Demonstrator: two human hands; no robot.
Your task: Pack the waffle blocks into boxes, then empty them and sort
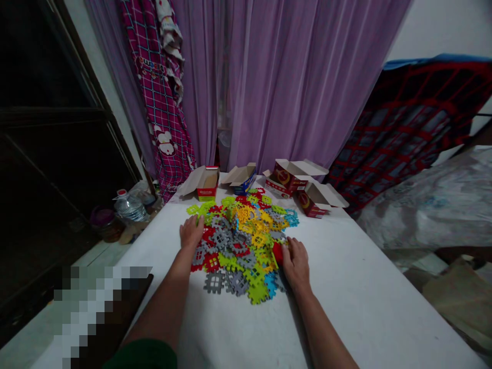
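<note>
A person stands at a long white-covered table (pixel 346 307), both forearms extended forward. The left hand (pixel 191 231) rests on the near-left edge of a loose, flat pile of interlocking plastic grid tiles (pixel 240 241) in green, yellow, grey, red and blue. The pile occupies the middle of the table, with some tiles overlapping and a yellow cluster raised near its centre.

Left-hand finger state: the fingers lie close together, with narrow spacing. Their tips touch a bright green tile (pixel 200 220) at the pile's edge. Whether that tile is pinched cannot be determined.

Right-hand finger state: the right hand (pixel 295 265) lies at the pile's right edge, palm down, fingers narrowly spaced. They press against a red plastic piece (pixel 277 253), partly hidden by the hand. Whether it is gripped cannot be determined.

Four opened cardboard boxes stand beyond the pile, near the far table edge: a red-and-cream box (pixel 205 184), a blue box (pixel 244 179), and two red boxes (pixel 288 177) (pixel 315 201) at the right.

A purple curtain (pixel 284 77) hangs behind the table. A pink checked cloth (pixel 163 107) hangs at its left. A plastic water bottle (pixel 130 207) stands on the floor beside the table's left edge.
</note>
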